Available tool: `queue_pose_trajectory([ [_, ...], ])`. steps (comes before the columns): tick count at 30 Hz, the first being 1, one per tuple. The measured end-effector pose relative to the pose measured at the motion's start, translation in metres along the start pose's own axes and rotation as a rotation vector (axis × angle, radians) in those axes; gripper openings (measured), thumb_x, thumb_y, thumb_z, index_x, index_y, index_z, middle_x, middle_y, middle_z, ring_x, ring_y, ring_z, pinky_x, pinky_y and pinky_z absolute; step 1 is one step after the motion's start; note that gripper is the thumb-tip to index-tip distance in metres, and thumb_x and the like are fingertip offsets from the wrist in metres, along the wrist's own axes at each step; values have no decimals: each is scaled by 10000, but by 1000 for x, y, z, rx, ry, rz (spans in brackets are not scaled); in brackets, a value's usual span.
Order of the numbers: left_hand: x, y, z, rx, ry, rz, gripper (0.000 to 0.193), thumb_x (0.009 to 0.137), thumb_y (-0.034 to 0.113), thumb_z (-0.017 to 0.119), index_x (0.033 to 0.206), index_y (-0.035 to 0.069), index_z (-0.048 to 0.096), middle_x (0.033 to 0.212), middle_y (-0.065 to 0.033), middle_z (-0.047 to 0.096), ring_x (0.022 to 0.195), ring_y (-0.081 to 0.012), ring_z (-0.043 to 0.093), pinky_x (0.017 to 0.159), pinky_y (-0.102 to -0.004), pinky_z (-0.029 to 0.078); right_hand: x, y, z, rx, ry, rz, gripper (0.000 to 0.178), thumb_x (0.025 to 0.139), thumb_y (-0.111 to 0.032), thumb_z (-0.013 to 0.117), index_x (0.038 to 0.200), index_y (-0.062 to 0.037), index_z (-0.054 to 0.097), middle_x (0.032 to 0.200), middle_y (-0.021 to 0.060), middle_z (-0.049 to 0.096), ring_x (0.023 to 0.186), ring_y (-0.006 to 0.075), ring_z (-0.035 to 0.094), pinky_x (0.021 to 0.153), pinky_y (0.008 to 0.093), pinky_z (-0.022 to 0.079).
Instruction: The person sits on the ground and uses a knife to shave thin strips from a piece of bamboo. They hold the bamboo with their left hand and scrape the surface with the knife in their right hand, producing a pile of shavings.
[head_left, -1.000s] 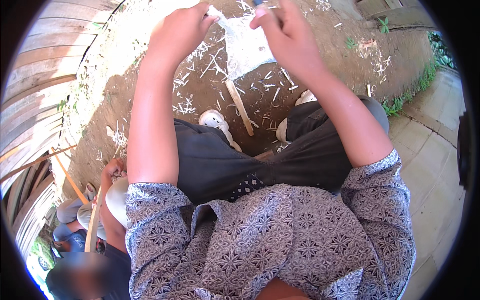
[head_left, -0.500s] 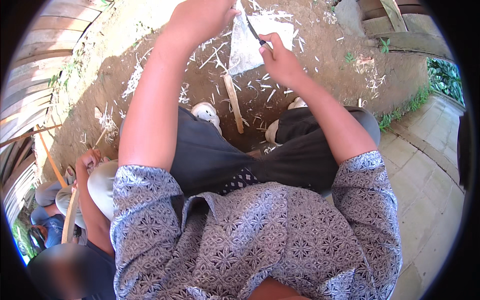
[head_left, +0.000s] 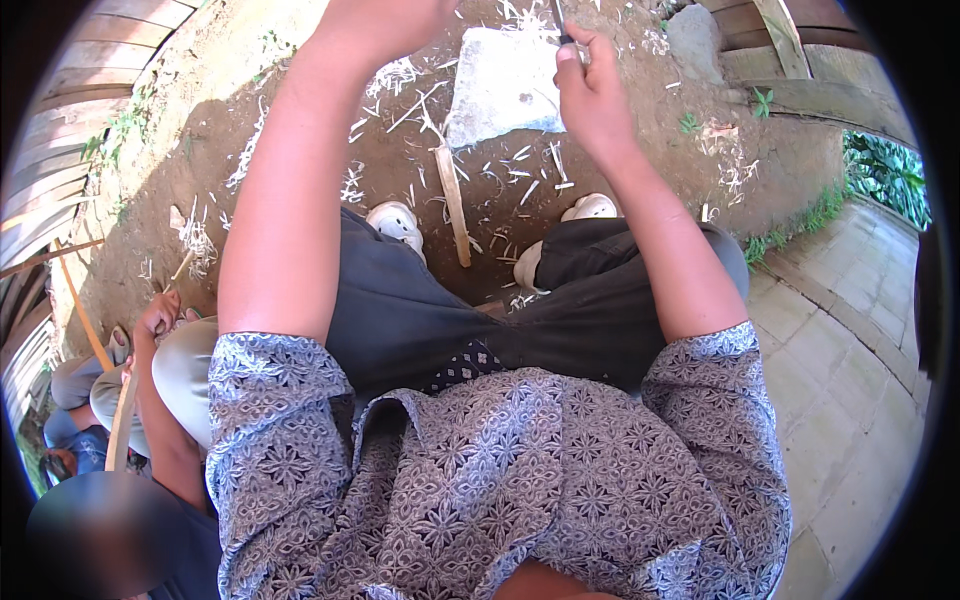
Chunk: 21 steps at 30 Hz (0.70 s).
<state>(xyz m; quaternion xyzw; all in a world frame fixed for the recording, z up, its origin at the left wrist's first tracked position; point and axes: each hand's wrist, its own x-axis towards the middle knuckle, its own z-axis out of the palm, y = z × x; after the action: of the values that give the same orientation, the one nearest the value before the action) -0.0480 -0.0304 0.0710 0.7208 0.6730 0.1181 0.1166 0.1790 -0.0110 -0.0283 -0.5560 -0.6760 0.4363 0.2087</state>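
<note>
My right hand (head_left: 598, 95) is closed around the dark handle of a knife (head_left: 559, 18), whose blade points away and runs out at the top edge. It is above the right edge of a pale, flat stone slab (head_left: 500, 90) on the ground. To the upper left my left hand (head_left: 395, 22) is cut off by the top edge, so its fingers and anything in them are hidden. A flat wooden stick (head_left: 453, 210) lies on the soil between my feet, its far end by the slab.
Pale shavings (head_left: 400, 78) litter the brown soil around the slab. At the left a seated person (head_left: 185, 440) holds a long wooden strip (head_left: 124, 415). A grey rock (head_left: 694, 45) stands upper right, beside wooden boards (head_left: 825, 98). Paving (head_left: 830, 370) runs along the right.
My right hand with the knife has moved farther out and to the right; the blade now points more straight away. My left hand has shifted up and left, its fingers leaving the view.
</note>
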Motion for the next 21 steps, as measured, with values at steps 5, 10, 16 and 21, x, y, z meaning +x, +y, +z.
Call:
queue_pose_trajectory([
  [5,6,-14,5,-27,-44,18,317,948,315,554,1136,86,669,986,-231,711,935,-413,681,824,-505,530,-1,3,-2,32,-119,33,380,1068,-318,454,1406,-146,464,856,81,645,733,180,631,750,368,508],
  [10,5,-18,9,-75,-90,74,331,953,299,549,1191,91,647,1019,-243,707,958,-426,675,844,-505,529,-19,-13,1,382,-355,371,348,1078,-260,473,1409,-157,452,793,-25,514,570,33,385,488,218,318],
  [16,15,-31,28,-105,-137,21,338,963,271,552,1241,90,615,1059,-257,700,994,-429,671,874,-505,523,-19,-26,1,423,-250,230,342,1080,-279,453,1400,-160,441,801,12,541,578,68,430,488,251,329],
  [21,13,-26,28,-80,-141,66,315,970,269,554,1204,72,629,1039,-259,702,981,-430,671,866,-506,524,-18,-38,2,241,51,-203,337,1069,-256,446,1359,-84,451,760,118,604,669,233,606,625,384,470],
])
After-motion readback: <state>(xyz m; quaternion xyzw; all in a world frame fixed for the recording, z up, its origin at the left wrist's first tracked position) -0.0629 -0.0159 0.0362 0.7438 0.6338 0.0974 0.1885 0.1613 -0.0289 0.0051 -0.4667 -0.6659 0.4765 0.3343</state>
